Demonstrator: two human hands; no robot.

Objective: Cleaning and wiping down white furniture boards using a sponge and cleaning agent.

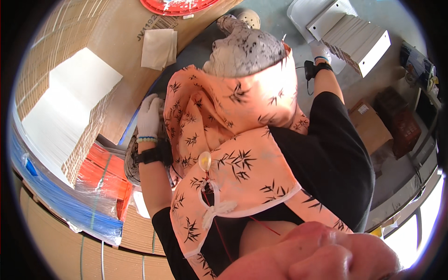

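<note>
Upper right, a stack of thin, white, rectangular panels lies beside the right hand, gloved in white knit, its grip unclear. They look stiff, probably heavy together; best held by opposite edges. The similarly gloved left hand's grip is unclear too.

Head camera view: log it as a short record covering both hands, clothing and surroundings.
Left hand: white-gloved, beside the apron; nothing visible in it
Right hand: gloved, at the stack of white panels; grip unclear
Clothing: peach apron, black leaf print
Upper left: pale folded piece on brown cardboard
Top edge: round red object
</note>
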